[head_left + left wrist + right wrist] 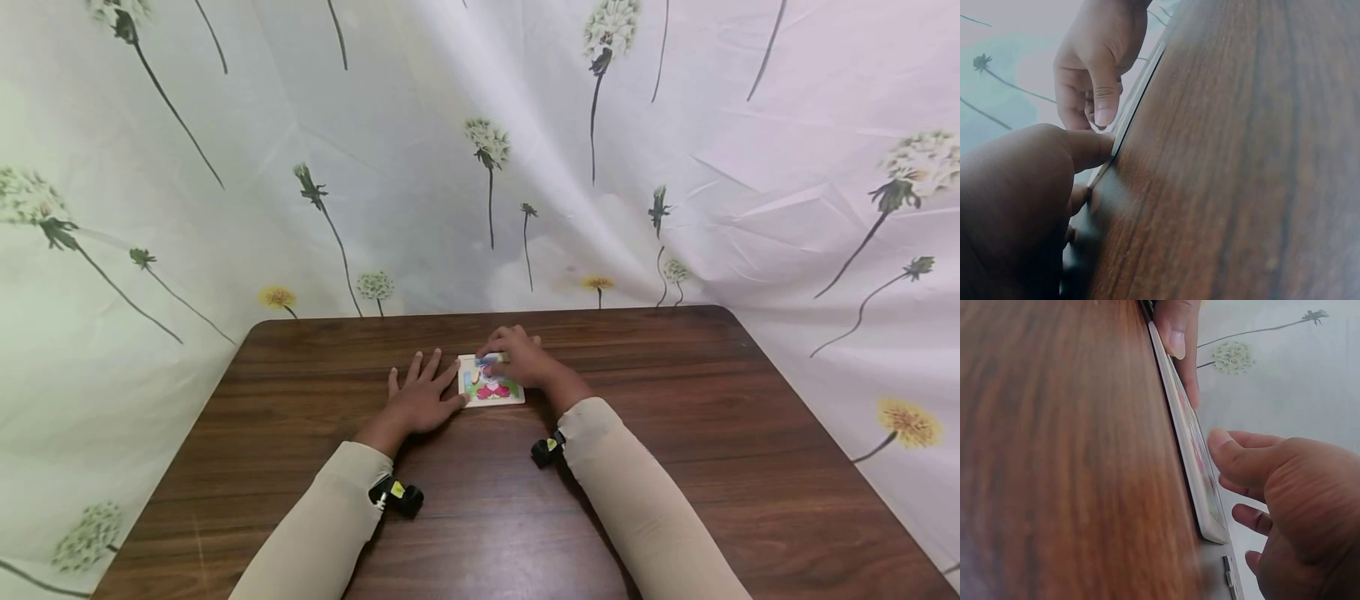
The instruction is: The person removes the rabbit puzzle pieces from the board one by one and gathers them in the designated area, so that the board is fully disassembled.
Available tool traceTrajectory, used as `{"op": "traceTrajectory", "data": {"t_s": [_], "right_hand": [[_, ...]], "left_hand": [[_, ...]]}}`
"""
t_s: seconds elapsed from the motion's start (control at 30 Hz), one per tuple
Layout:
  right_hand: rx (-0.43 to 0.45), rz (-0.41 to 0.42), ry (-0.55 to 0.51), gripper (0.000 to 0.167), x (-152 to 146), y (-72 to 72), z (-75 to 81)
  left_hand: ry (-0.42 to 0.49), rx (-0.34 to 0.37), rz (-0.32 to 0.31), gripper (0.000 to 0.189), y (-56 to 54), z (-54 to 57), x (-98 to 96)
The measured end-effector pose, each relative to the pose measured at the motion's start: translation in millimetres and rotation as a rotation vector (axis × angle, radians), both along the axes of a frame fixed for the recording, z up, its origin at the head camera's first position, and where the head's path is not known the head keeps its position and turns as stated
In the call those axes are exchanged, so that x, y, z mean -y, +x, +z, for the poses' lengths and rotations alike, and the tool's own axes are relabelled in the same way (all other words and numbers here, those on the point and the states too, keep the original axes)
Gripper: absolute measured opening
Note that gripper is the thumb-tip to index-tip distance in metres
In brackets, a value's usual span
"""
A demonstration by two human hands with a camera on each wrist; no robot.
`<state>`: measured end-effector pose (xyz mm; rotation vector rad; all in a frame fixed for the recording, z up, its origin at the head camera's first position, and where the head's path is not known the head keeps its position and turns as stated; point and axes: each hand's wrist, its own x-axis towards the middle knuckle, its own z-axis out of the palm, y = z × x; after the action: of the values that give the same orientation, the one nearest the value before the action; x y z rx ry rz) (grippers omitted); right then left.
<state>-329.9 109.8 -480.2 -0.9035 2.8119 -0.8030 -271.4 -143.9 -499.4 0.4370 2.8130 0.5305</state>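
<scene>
Dandelion backdrop [405,167] hanging behind table [675,400]. Board [492,391] lying just below frame centre. I'm spreading left hand [420,400] wide, thumb touching board's lower-left corner; right hand [525,358] arching over upper right, can't tell if pinching. Sideways push could be skidding board if thumb's pressing lightly.

Head view brightly lit, backdrop [420,167] tinted greenish at left and pinkish at right, soft glare cast on tabletop [487,525], wrist views dimmer, foreground grain blurred.
</scene>
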Motion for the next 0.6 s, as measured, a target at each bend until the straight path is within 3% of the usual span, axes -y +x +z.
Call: {"op": "traceTrajectory", "data": {"t_s": [0.23,0.6], "right_hand": [[0.01,0.022,0.047,0.027,-0.4,1.1,0.9],[-0.017,0.029,0.142,0.026,4.9,1.3,4.6]], "left_hand": [[0.005,0.008,-0.003,0.08,1.8,3.6,-1.3],[-0.007,0.011,0.001,0.079,-3.3,-0.8,-0.4]]}}
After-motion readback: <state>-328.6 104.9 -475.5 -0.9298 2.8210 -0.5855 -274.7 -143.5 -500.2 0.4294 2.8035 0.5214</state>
